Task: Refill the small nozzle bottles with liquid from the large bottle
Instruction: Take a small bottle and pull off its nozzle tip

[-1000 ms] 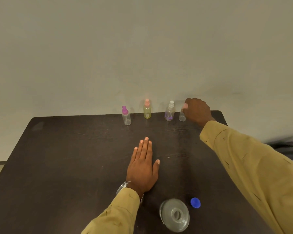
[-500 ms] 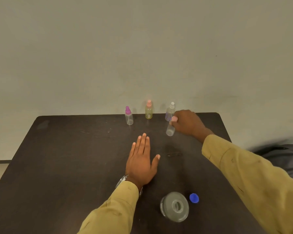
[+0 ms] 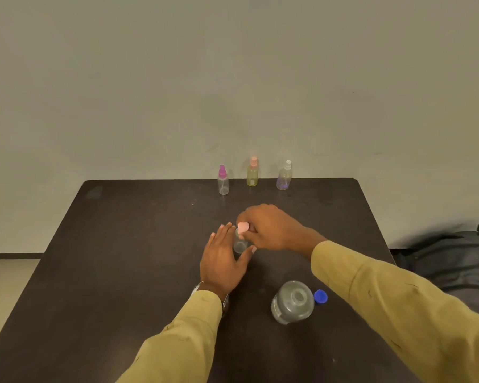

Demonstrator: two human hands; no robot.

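My right hand (image 3: 268, 228) grips a small clear bottle with a pale pink nozzle cap (image 3: 240, 240) near the middle of the dark table (image 3: 122, 258). My left hand (image 3: 223, 258) lies beside that bottle with straight fingers, its thumb at the bottle's base. The large clear bottle (image 3: 292, 302) stands uncapped near the front, seen from above, and its blue cap (image 3: 320, 296) lies just to its right. Three small nozzle bottles stand at the far edge: one with a magenta cap (image 3: 223, 180), a yellowish one with an orange cap (image 3: 252, 172), and one with a white cap (image 3: 284, 176).
A dark backpack (image 3: 451, 258) sits past the table's right edge. A plain wall rises right behind the table's far edge.
My right hand took the pink-capped bottle from the far right of the row and carried it toward me, down beside my left hand. My left hand shifted slightly toward it.
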